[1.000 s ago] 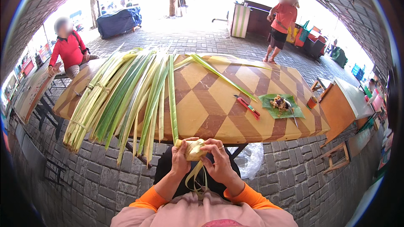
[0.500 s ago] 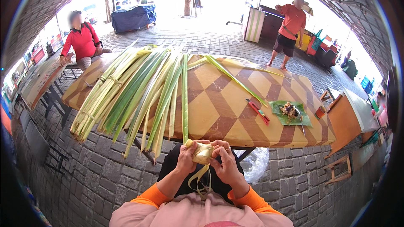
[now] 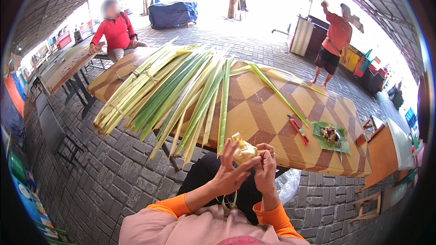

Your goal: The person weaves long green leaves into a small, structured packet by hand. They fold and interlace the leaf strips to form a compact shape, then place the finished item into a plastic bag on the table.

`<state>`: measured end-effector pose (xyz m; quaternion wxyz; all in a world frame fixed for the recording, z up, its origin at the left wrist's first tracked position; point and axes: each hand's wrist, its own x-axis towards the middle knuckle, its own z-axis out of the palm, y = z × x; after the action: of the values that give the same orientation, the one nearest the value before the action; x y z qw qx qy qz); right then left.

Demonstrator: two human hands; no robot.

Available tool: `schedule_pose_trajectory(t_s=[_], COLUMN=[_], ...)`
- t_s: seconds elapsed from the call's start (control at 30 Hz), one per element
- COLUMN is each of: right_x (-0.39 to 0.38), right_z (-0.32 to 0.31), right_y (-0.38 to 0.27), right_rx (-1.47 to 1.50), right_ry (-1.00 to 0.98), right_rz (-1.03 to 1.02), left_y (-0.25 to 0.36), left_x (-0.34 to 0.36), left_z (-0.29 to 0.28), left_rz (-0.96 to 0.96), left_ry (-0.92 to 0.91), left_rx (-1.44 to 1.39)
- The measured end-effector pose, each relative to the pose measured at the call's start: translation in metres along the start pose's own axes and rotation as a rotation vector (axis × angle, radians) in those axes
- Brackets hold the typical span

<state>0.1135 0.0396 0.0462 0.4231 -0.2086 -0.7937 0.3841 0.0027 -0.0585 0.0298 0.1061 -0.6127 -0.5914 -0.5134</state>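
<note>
A small pouch woven from pale yellow palm leaf (image 3: 244, 153) is held up over my lap at the near edge of the table. My right hand (image 3: 265, 165) pinches its right side with thumb and fingers. At its left, my left hand (image 3: 227, 168) has its fingers stretched and apart, one finger reaching across below the pouch toward the right hand. Loose leaf ends (image 3: 230, 202) hang beneath my hands. Just beyond lies a spread of long green and yellow palm leaf strips (image 3: 181, 93), their ends jutting past the table edge.
On the patterned table (image 3: 254, 109) lie a red cutter knife (image 3: 298, 130) and food on a green leaf (image 3: 318, 141) with a spoon. A cup (image 3: 361, 140) stands at the right end. One person (image 3: 113, 34) sits far left; another (image 3: 335, 36) stands far right.
My left hand has loosened from the pouch and its fingers have spread. The pouch is turned and lifted slightly in the right hand. The view has swung left.
</note>
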Motion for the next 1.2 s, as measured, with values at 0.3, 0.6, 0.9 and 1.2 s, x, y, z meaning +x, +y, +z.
schedule_pose_trajectory(t_s=[0.3, 0.6, 0.9, 1.2], right_x=[-0.015, -0.014, -0.014, -0.013], right_z=[0.009, 0.006, -0.002, 0.000], right_y=[-0.006, -0.006, 0.006, 0.007], right_rx=[0.126, 0.167, 0.286, 0.203], right_ry=[-0.055, -0.098, -0.078, -0.024], right_rz=[0.057, -0.120, -0.189, -0.133], left_y=[-0.004, -0.023, -0.026, -0.027], left_x=[0.002, 0.007, 0.017, 0.027], left_z=[0.009, 0.013, 0.029, 0.036], left_rz=[-0.042, 0.020, 0.074, 0.249], left_ry=[-0.096, 0.030, 0.055, 0.091], left_rx=[0.035, -0.012, 0.009, 0.091])
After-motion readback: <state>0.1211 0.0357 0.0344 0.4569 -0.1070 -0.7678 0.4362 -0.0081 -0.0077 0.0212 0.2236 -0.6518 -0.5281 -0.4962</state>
